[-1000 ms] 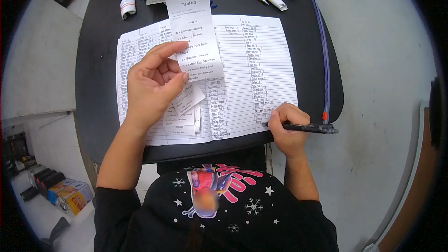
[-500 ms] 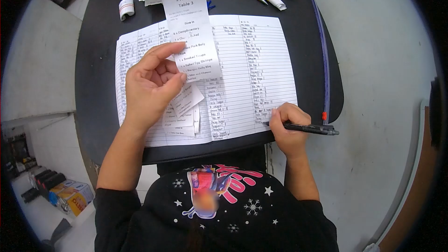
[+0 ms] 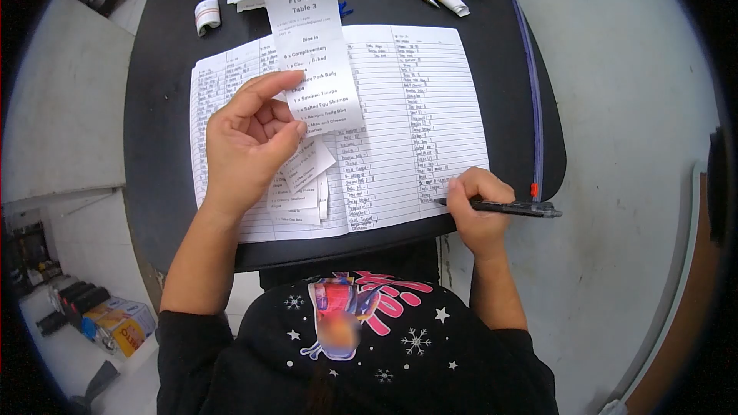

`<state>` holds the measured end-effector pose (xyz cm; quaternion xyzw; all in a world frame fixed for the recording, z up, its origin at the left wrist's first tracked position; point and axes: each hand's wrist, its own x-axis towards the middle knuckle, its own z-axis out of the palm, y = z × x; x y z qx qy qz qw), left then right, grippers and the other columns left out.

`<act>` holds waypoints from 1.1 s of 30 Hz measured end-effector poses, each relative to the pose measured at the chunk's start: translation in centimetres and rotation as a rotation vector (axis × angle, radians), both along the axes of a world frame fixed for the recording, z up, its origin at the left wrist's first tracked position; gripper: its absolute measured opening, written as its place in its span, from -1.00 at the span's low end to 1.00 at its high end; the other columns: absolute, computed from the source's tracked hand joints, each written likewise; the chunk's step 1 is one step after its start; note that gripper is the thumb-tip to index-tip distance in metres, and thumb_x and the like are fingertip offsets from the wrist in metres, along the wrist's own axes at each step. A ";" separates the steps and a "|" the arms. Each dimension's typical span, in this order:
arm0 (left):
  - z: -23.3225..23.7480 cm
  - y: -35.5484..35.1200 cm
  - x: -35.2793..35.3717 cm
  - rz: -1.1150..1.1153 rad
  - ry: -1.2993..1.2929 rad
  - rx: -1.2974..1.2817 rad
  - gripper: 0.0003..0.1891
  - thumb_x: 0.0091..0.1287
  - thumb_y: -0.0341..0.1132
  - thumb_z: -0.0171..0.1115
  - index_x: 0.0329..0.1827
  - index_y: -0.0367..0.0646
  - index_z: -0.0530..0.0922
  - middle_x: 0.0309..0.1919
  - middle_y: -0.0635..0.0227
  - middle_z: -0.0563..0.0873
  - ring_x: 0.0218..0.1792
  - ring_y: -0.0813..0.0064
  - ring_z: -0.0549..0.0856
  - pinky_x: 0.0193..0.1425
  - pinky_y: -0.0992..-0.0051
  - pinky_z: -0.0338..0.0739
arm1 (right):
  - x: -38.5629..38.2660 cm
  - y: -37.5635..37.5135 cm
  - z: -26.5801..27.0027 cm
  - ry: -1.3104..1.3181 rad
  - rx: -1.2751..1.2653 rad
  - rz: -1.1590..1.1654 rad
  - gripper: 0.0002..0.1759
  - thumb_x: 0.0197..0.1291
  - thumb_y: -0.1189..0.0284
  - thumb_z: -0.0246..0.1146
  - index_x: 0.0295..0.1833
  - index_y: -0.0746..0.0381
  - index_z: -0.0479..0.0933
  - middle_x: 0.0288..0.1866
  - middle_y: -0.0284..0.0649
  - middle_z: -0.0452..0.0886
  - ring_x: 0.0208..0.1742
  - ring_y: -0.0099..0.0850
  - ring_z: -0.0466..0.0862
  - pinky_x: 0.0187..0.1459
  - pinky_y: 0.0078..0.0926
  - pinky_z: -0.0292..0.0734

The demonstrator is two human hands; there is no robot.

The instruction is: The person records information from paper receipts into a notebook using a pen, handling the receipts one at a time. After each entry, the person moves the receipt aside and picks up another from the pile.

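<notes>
The left hand (image 3: pixel 250 142) pinches a receipt (image 3: pixel 311 27); beside the right hand (image 3: pixel 483 219), gripping a pen (image 3: pixel 519 208), the notebook column (image 3: pixel 425 131) seems nearly filled.

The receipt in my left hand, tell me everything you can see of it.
The receipt is a long, narrow strip of thin white paper printed in black. It reads "#10-895", "Table 3" and "Dine In", then food lines such as "Salted Egg Shrimps"; smaller print is too faint to read. Your left hand pinches its left edge between thumb and index finger, covering some words. It hangs over the open notebook, slightly slanted, looking nearly flat.
</notes>
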<state>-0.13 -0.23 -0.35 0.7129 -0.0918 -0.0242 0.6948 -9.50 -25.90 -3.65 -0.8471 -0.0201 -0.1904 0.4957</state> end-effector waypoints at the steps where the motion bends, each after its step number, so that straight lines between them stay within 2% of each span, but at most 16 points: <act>1: 0.0 -0.1 0.0 0.001 -0.001 -0.004 -0.51 0.01 -0.65 0.20 0.10 -0.34 0.51 -0.10 0.17 0.63 -0.24 0.61 0.64 -0.10 0.61 0.58 | 0.0 0.0 0.0 0.005 0.050 -0.012 -0.68 -0.07 0.70 0.24 -0.67 0.28 0.24 -0.73 -0.28 0.30 -0.70 -0.52 0.30 -0.63 -0.53 0.16; 4: 0.2 0.1 0.0 -0.011 0.027 -0.022 -0.55 0.03 -0.72 0.18 0.06 -0.38 0.53 -0.02 0.26 0.56 -0.23 0.67 0.60 -0.09 0.71 0.56 | -0.2 -0.5 0.1 0.037 0.002 -0.036 -0.67 -0.06 0.69 0.25 -0.68 0.28 0.25 -0.73 -0.30 0.31 -0.69 -0.56 0.29 -0.62 -0.55 0.16; 10: 0.2 0.0 0.0 -0.011 0.043 -0.043 -0.55 0.03 -0.72 0.18 0.06 -0.38 0.53 -0.03 0.28 0.55 -0.26 0.71 0.57 -0.14 0.74 0.53 | -0.1 -0.3 0.1 0.016 -0.064 -0.008 -0.66 -0.05 0.69 0.25 -0.68 0.27 0.24 -0.73 -0.30 0.31 -0.70 -0.56 0.29 -0.62 -0.56 0.16; 33: 0.0 0.1 0.0 0.002 0.019 -0.011 -0.55 0.03 -0.72 0.19 0.06 -0.36 0.53 -0.09 0.28 0.57 -0.27 0.70 0.59 -0.15 0.75 0.54 | -0.1 -0.3 0.3 0.005 -0.068 -0.013 -0.66 -0.05 0.71 0.21 -0.67 0.27 0.21 -0.72 -0.27 0.27 -0.71 -0.49 0.27 -0.62 -0.52 0.15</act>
